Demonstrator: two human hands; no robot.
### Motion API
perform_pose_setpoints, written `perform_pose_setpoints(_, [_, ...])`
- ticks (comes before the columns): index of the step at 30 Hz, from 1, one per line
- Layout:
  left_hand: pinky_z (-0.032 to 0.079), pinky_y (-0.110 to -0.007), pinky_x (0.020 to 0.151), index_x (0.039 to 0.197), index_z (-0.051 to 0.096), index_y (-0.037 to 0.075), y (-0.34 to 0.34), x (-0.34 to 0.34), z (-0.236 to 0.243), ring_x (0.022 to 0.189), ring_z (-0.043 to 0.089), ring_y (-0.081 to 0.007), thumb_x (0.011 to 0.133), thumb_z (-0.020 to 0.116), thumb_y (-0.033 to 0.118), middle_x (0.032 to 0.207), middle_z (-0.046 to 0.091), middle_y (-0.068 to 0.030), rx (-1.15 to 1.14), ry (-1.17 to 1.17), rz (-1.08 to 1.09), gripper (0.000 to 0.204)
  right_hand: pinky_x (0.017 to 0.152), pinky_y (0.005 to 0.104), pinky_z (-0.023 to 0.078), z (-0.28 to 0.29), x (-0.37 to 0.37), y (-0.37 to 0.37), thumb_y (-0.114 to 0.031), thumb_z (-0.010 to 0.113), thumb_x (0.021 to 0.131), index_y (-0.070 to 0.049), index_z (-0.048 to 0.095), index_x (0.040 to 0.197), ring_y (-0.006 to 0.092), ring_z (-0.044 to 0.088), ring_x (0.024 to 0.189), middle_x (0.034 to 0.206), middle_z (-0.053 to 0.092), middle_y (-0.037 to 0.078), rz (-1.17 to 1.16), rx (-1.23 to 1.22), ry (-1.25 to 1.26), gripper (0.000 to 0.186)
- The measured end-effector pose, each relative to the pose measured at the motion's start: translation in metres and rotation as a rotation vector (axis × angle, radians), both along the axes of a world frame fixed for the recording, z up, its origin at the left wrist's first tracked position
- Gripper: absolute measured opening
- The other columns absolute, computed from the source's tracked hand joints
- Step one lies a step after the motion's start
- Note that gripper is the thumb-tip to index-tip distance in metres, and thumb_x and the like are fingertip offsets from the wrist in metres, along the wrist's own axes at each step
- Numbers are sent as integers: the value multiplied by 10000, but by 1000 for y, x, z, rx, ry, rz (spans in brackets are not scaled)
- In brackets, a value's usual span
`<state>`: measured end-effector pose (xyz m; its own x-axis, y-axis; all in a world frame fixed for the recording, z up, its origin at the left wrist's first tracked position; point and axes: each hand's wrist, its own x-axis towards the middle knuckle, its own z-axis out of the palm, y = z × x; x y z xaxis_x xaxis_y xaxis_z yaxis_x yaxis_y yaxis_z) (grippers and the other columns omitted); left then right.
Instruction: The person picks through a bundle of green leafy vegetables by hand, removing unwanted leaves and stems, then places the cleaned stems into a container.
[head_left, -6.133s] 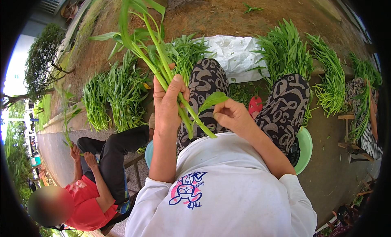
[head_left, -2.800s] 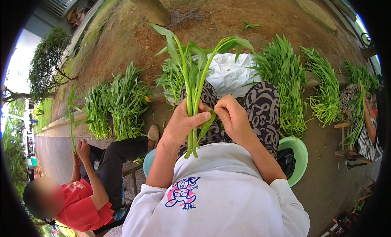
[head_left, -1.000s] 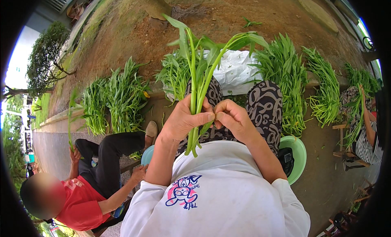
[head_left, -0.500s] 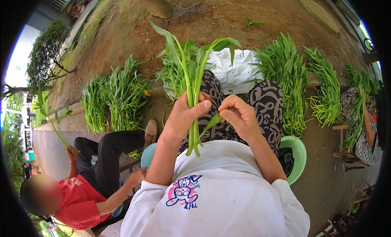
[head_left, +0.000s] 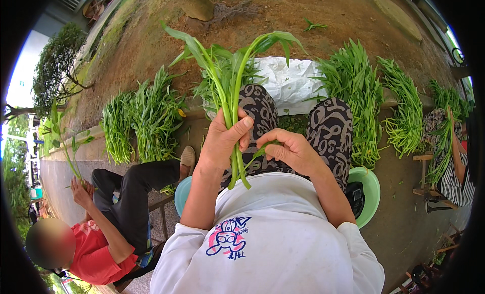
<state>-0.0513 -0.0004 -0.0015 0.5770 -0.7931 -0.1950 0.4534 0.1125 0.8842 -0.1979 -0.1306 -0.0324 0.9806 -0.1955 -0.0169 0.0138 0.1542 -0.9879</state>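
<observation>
Several long green leafy stalks (head_left: 225, 76) rise from my left hand (head_left: 227, 137), which is closed round their lower part, with the cut ends hanging over my lap. Just to the right, my right hand (head_left: 290, 152) has its thumb and bent fingers at a small leaf (head_left: 260, 152) low on the stalks, appearing to pinch it. Beneath both hands are my patterned trousers (head_left: 328, 132) and white shirt (head_left: 273, 233). A crumpled white sheet (head_left: 288, 81) with bits of green on it lies beyond my knees, between piles of similar greens (head_left: 353, 107).
Teal basin (head_left: 183, 193) and green basin (head_left: 370, 195) flank me. At left, a seated co-worker (head_left: 101, 253) in red holds a stalk. Another person (head_left: 452, 183) sits at right by a wooden stool (head_left: 422, 177). More greens (head_left: 156, 122) lie along a kerb; a tree trunk (head_left: 197, 6) stands ahead.
The stalks and my left hand have shifted slightly up and left, and tilted left. My right hand's fingers have moved a little down. The co-worker's lower hand has risen to the held stalk.
</observation>
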Motion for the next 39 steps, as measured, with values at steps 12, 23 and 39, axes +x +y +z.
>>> perform_pose_setpoints(12, [359,-213,439,989,530,89,14,20,7,498,462,-73,927,627,146,806,584,-38,-47,-21,119,129,689,297,494,-6,-1,-1,-84,649,874,-14,645,1019,190,613,768,869,624,87,-33,-420,5,162])
perform_pose_setpoints(23, [342,-199,442,1016,540,100,16,23,11,511,450,-57,932,616,135,850,571,-30,-83,-78,120,120,638,363,493,-5,-3,8,22,600,790,-50,614,940,303,598,728,855,560,99,-22,-709,-152,167])
perform_pose_setpoints(39, [322,-208,455,932,525,94,-4,18,14,522,407,-58,966,567,158,726,515,-6,-134,-155,272,84,611,362,476,-10,0,-1,49,590,793,-51,600,879,295,576,694,843,527,105,-199,-692,-202,132])
